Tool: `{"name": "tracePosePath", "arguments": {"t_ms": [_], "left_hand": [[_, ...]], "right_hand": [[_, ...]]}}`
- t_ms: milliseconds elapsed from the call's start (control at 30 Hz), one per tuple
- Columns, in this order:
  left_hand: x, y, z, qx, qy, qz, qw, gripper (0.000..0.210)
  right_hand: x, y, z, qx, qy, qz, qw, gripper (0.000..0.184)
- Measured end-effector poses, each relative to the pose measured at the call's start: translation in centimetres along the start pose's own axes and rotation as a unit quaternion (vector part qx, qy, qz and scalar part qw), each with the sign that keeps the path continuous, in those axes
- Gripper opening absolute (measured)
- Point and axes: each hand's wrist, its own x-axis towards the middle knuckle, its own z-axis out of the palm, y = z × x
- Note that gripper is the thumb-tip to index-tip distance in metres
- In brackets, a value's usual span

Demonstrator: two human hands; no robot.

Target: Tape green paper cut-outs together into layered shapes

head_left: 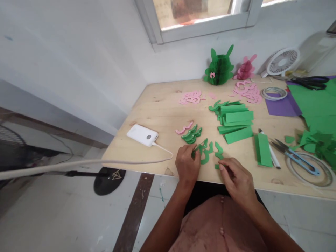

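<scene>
My left hand [188, 162] is closed at the table's front edge, thumb and fingers pinched at the end of wavy green paper cutouts [206, 152]. My right hand [237, 176] has thumb and forefinger together on a small green paper strip [217, 166]. Just above those fingertips lies a separate curvy green cutout [218, 149]. Beyond my left hand sits a small stack of scalloped green cutouts [191, 134], with a curved pink cutout [183, 128] beside it.
Folded green paper strips [237, 117] lie ahead, and another folded green piece [263, 150] is by a white pen [274, 155]. Blue-handled snips [299, 157] rest on a tape roll [325, 180] at right. A white power bank [142, 135] trails a cable leftward. Paper figures [219, 70] stand behind.
</scene>
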Motion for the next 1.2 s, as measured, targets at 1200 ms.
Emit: {"name": "tracePosePath", "arguments": {"t_ms": [1200], "left_hand": [[-1.6, -1.3, -0.3, -0.149, 0.126, -0.087, 0.977, 0.018]], "right_hand": [[-0.1, -0.6, -0.2, 0.035, 0.014, 0.044, 0.998, 0.018]]}}
